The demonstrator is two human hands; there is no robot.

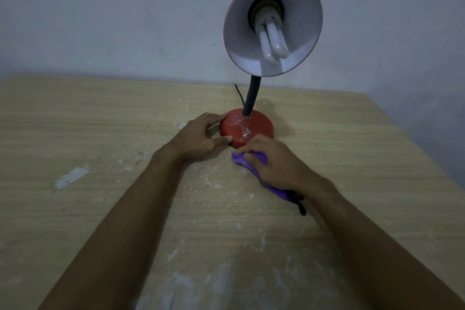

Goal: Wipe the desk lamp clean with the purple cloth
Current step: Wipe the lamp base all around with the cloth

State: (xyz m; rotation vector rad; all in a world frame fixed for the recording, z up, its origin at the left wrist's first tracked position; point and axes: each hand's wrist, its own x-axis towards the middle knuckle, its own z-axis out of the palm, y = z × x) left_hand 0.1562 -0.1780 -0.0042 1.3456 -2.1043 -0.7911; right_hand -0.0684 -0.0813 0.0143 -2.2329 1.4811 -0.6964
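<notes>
Left hand [198, 138]: fingers [214, 119] spread against the lamp base [247, 128], steadying it.
Right hand [271, 161]: fingers curled, gripping purple cloth [239, 160] before the base.

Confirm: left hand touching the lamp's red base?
Touching. The head view shows the left hand with its fingertips and thumb resting against the left rim of the red base, with no gap visible.
</notes>
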